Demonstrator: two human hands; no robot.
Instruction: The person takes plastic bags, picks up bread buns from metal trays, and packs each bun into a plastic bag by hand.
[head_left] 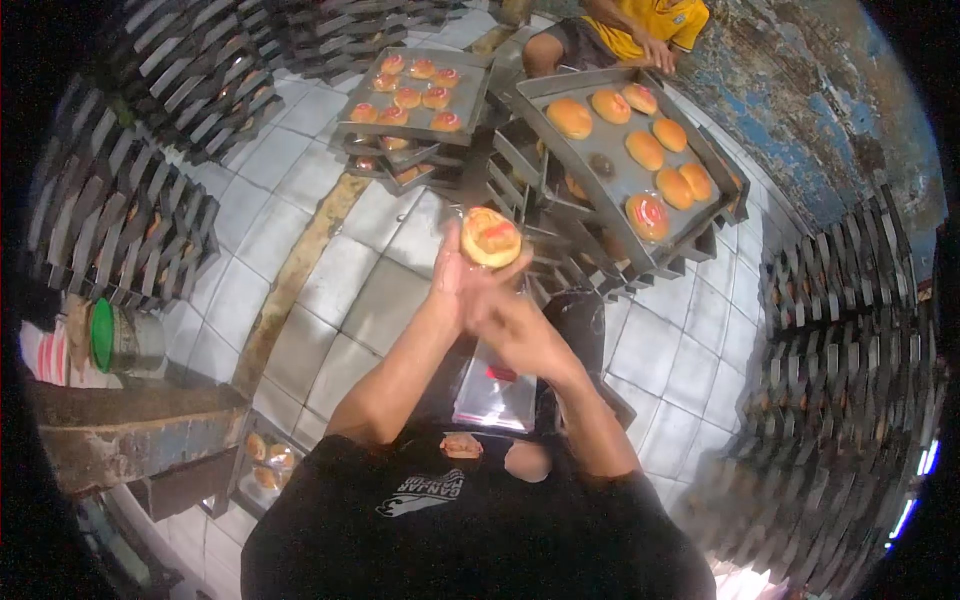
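In front of my chest, a round golden bun (491, 238) with a red mark on top is held up, apparently inside a clear plastic bag. My left hand (452, 268) grips it from the left side and below. Just beneath the bun is my right hand (508, 322), close to the left one; its fingers are smeared by motion, so their hold is unclear. On my lap, below both hands, lies a stack of clear plastic bags (493, 400) with a small red patch.
At front right, a large metal tray (618, 165) of buns tops a stack of trays. Another tray (478, 72) of wrapped buns stands at front left. Stacked dark trays (845, 370) rise along the sides. A person in a yellow shirt (655, 30) sits beyond.
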